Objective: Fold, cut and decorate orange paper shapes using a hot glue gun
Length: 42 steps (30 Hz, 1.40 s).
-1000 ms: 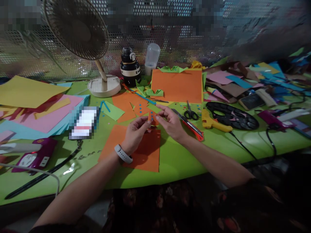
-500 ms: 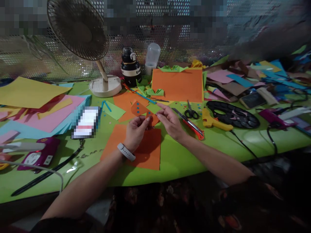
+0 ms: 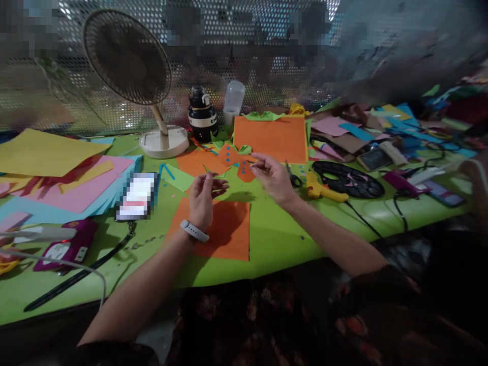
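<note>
green tabletop (image 3: 282,234) bears a glue gun (image 3: 323,189) and dotted paper (image 3: 244,174) near loosely spread hands (image 3: 202,201) (image 3: 276,180), one partly blocking scissors (image 3: 296,180)

A green tabletop (image 3: 282,239) carries an orange sheet (image 3: 229,229) near its front edge. From that sheet, a purple device (image 3: 68,249) sits at nine o'clock, a white fan base (image 3: 163,144) at eleven, a black bottle (image 3: 202,123) at twelve, a yellow glue gun (image 3: 324,190) at two.
</note>
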Tool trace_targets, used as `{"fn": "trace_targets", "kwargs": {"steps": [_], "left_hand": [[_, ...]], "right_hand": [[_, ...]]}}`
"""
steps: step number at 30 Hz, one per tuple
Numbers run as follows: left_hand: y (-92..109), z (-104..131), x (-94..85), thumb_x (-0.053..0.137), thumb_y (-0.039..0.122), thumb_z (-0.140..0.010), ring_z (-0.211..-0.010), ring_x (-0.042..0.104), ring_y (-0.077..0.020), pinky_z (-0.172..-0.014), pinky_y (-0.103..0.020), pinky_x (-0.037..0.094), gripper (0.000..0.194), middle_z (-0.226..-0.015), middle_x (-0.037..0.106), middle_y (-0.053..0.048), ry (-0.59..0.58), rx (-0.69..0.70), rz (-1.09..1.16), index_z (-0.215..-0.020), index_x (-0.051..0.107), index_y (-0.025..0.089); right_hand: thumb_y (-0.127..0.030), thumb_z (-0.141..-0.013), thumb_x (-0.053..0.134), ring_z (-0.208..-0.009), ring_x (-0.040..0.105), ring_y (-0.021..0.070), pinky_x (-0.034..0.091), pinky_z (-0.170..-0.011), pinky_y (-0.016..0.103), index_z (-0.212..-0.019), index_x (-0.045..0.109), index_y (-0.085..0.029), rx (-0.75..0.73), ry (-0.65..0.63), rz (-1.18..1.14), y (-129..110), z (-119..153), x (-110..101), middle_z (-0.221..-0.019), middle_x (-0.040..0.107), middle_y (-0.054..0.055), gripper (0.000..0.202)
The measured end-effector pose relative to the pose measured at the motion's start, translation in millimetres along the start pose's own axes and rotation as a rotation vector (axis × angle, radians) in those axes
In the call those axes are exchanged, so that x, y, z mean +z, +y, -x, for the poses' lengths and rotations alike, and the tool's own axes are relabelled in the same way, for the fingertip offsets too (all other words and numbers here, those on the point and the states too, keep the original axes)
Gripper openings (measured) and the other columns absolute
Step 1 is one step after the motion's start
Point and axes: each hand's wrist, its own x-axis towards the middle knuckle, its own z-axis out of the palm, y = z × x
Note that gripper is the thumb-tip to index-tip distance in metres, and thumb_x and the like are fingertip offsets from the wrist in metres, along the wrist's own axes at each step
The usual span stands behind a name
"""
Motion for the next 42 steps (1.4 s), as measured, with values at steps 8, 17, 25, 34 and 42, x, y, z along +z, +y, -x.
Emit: {"fn": "trace_targets", "kwargs": {"steps": [8,17,25,34,42], "left_hand": [[5,-1,-0.2,0.074,0.053,-0.077,-0.052,0.062,-0.0105,-0.054,-0.021,0.049,0.039,-0.059,0.065,0.000,-0.021,-0.050,0.082,-0.079,0.060,0.016],[-5,11,-2.2,0.072,0.043,-0.084,-0.062,0.064,-0.0098,-0.063,-0.022,0.051,0.029,-0.071,0.069,-0.001,-0.051,-0.161,0.035,-0.094,0.069,0.016],[-3,15,-2.5,0.069,0.042,-0.087,-0.056,0.062,-0.0111,-0.059,-0.023,0.050,0.028,-0.062,0.066,-0.001,-0.090,-0.233,-0.023,-0.079,0.066,0.016],[-1,13,1.2,0.074,0.041,-0.082,-0.054,0.063,-0.0114,-0.056,-0.023,0.050,0.027,-0.064,0.070,-0.003,-0.082,-0.200,-0.043,-0.086,0.071,0.015],[26,-6,-0.6,0.073,0.046,-0.081,-0.050,0.058,-0.0093,-0.052,-0.022,0.048,0.031,-0.057,0.061,0.002,0.108,0.057,0.110,-0.070,0.063,0.019]], "right_hand": [[-0.031,-0.083,0.065,-0.092,0.068,0.0206,0.052,-0.092,0.039,-0.106,0.073,-0.019,0.011,-0.252,0.311,-21,-49,-55,-0.098,0.074,0.008,0.027],[-0.025,-0.087,0.060,-0.095,0.069,0.0212,0.053,-0.089,0.036,-0.105,0.074,-0.022,-0.200,-0.164,0.774,-8,-174,-95,-0.103,0.076,0.004,0.023],[-0.014,-0.087,0.057,-0.128,0.052,0.0263,0.036,-0.111,0.045,-0.129,0.062,-0.017,-0.205,-0.109,1.080,39,-247,-87,-0.135,0.062,0.012,0.042],[-0.027,-0.094,0.055,-0.086,0.067,0.0243,0.045,-0.072,0.032,-0.088,0.074,-0.017,-0.172,-0.371,1.069,15,-170,-59,-0.091,0.075,0.010,0.023],[-0.065,-0.091,0.050,-0.050,0.052,0.0139,0.035,-0.055,0.028,-0.065,0.064,-0.018,-0.177,-0.416,0.760,-33,-25,-20,-0.053,0.060,0.002,0.056]]}}
